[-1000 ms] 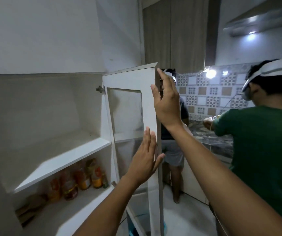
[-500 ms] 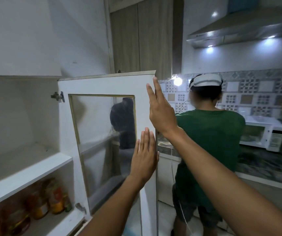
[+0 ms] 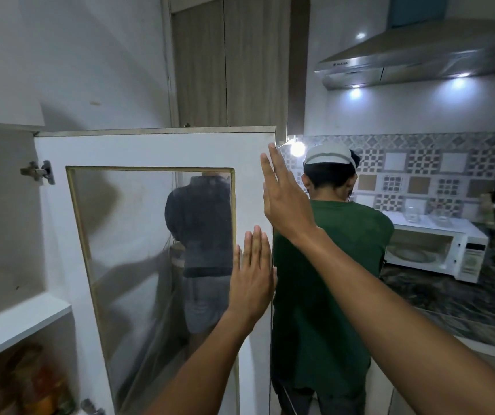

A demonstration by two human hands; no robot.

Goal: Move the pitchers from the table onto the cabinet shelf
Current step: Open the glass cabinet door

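The white cabinet door [image 3: 156, 151] with a glass pane stands swung out in front of me. My left hand [image 3: 253, 275] lies flat on the door's frame near its free edge, fingers straight and together. Higher up, my right hand [image 3: 285, 199] rests against that same free edge, fingers extended. Neither hand holds anything. The bare white cabinet shelf [image 3: 15, 327] shows at the lower left. No pitcher and no table are in view.
A person in a green shirt [image 3: 327, 295] stands close behind the door's edge, back to me. Another person shows through the glass. Bottles [image 3: 30, 387] sit under the shelf. A white microwave [image 3: 437, 253] stands on the dark counter at right, below a range hood.
The door has swung round and now shows me its broad face. Both hands stayed on its free edge. The view turned right, so less of the shelves shows.
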